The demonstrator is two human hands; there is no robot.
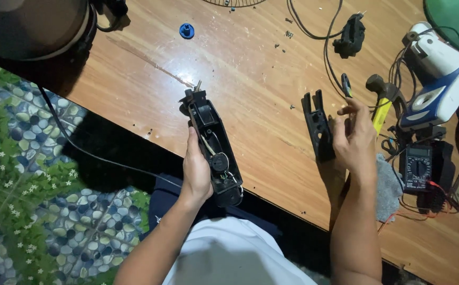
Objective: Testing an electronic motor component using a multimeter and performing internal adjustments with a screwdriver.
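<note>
Left hand: the left hand [196, 171] wraps its grip around the lower left edge of a long black plastic housing with its inside exposed [214, 150] — thumb on the rim, fingers hidden underneath.
Housing: it runs slantwise from the person's lap up over the near edge of the brown wooden desk [250, 79], open side facing up; a round black part and thin pale wires show inside, and a small metal stub sticks out of its far end.
Housing versus grip: most of the housing lies beyond and to the right of the gripping palm; only its near end reaches past the wrist.
Right hand: the right hand [353, 140] rests on the desk with fingers loosely curled, its grip closed on nothing I can make out; the fingertips touch or nearly touch a narrow black plastic cover piece [317, 126] lying just left of it.
Beside the right hand: a yellow-handled tool [381, 115] and a black multimeter with a round dial [418, 168] — both on the desk, to its right.
Farther off: a small blue plastic cap [186, 30] and a black plug on a cord [351, 36].
</note>
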